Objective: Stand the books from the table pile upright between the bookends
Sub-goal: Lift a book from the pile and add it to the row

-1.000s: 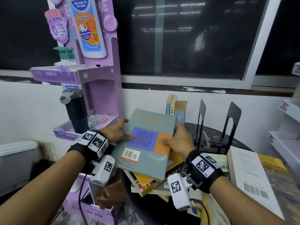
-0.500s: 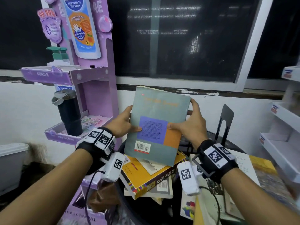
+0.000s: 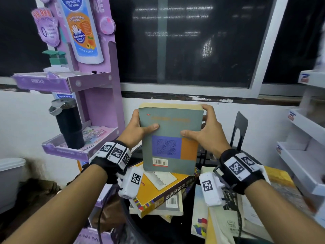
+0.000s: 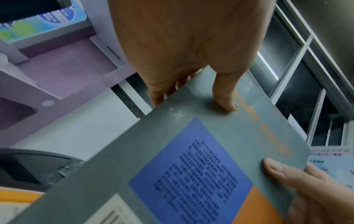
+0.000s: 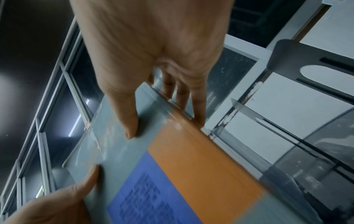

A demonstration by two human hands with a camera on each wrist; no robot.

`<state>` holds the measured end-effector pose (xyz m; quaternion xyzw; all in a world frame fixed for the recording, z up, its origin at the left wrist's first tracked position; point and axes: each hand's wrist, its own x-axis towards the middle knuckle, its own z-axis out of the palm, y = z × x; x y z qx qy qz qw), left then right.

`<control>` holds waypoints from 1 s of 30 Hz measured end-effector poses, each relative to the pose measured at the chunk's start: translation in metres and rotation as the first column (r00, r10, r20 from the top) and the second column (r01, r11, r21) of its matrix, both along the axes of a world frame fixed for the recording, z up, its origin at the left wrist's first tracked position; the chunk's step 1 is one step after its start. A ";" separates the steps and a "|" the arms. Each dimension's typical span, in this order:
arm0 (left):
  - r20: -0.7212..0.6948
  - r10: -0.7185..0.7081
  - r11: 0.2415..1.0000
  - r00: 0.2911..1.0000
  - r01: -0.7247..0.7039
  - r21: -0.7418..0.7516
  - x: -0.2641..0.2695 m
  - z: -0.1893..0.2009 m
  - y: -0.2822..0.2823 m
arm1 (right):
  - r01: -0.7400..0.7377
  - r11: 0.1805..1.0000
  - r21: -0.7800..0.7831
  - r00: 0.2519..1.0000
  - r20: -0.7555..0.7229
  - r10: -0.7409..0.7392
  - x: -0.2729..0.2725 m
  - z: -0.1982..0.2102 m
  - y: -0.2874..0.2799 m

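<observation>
Both hands hold a grey-green book (image 3: 168,138) with a blue and orange panel upright above the table pile. My left hand (image 3: 139,128) grips its left edge, thumb across the cover (image 4: 226,97), fingers behind. My right hand (image 3: 202,131) grips the right edge and top corner, thumb on the cover (image 5: 130,121), fingers behind. Below lies the pile, topped by a yellow book (image 3: 163,189). A black metal bookend (image 3: 240,127) stands behind my right hand; its upright plate shows in the right wrist view (image 5: 310,63). The other bookend and the standing books are hidden behind the held book.
A purple cardboard display stand (image 3: 98,95) with a black tumbler (image 3: 69,124) is at the left. White shelves (image 3: 306,138) stand at the right. More flat books (image 3: 226,224) lie at the table's front right. A dark window (image 3: 184,41) and white wall are behind.
The grey-green book has been lifted off the pile and tipped from flat to upright, rising higher. The right hand has shifted up to its top right corner.
</observation>
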<state>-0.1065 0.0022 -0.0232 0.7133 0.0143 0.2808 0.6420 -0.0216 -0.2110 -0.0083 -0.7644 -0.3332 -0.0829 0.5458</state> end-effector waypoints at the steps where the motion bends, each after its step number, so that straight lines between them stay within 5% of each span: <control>1: 0.024 -0.002 1.000 1.000 0.003 -0.024 0.001 0.003 -0.001 | -0.028 1.000 0.010 1.000 -0.003 0.028 0.002 0.006 0.000; 15: 0.121 -0.062 0.993 0.991 0.074 -0.096 0.010 0.009 -0.007 | -0.220 0.912 -0.345 0.969 0.031 0.246 0.020 0.061 -0.009; 30: -0.031 -0.151 0.988 0.988 0.152 0.036 0.066 0.031 -0.043 | 0.069 0.971 -0.230 0.981 0.193 -0.024 0.028 0.085 -0.056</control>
